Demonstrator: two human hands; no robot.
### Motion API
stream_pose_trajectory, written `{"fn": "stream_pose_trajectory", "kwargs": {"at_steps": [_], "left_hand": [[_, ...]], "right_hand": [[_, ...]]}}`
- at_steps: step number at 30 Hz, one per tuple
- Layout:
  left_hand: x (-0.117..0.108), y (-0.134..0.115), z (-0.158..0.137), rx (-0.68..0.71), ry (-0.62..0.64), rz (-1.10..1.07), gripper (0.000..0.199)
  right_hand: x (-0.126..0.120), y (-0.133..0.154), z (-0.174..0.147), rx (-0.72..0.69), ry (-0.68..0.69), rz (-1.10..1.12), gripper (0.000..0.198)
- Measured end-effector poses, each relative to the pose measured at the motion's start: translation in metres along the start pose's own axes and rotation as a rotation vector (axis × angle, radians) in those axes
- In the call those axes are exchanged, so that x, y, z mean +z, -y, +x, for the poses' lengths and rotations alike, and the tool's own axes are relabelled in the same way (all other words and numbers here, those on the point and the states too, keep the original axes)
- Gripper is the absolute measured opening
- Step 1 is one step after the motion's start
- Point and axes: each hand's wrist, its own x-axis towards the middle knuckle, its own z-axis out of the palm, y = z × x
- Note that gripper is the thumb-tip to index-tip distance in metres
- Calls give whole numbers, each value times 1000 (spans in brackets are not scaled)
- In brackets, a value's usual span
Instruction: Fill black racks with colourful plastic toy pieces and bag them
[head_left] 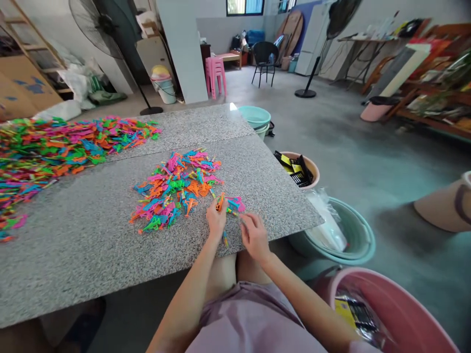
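My left hand (pixel 216 218) is closed around a small orange plastic piece (pixel 220 202) above the front of the table. Just to the right, my right hand (pixel 255 236) has its fingers bent, with the tips at the end of a thin yellow-green stick; what they pinch is too small to make out. Beyond both hands lies a pink and blue plastic piece (pixel 235 203). A blue and yellow stick (pixel 225 239) rests between my wrists. Left of my hands is a loose heap of small bright plastic pieces (pixel 176 185) in orange, pink, blue and green.
A larger pile of similar pieces (pixel 73 142) covers the far left of the granite table (pixel 110 255). Beside its right edge stand a green tub (pixel 362 245) with plastic bags, a pink tub (pixel 401 299) with packets, and a basin (pixel 311 169) of black and yellow items.
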Motion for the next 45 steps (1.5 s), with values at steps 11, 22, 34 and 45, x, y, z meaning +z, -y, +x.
{"fn": "stream_pose_trajectory", "kwargs": {"at_steps": [11, 22, 34, 45], "left_hand": [[-58, 0, -24, -292, -25, -493, 31], [-84, -24, -60, -412, -11, -704, 37], [-62, -82, -93, -322, 70, -674, 41], [-60, -82, -92, -318, 99, -626, 40]], "right_hand": [[29, 26, 16, -5, 346, -276, 23], [47, 16, 42, 181, 245, -51, 15], [-48, 58, 16, 324, 265, 692, 23], [-55, 59, 16, 280, 293, 638, 23]]}}
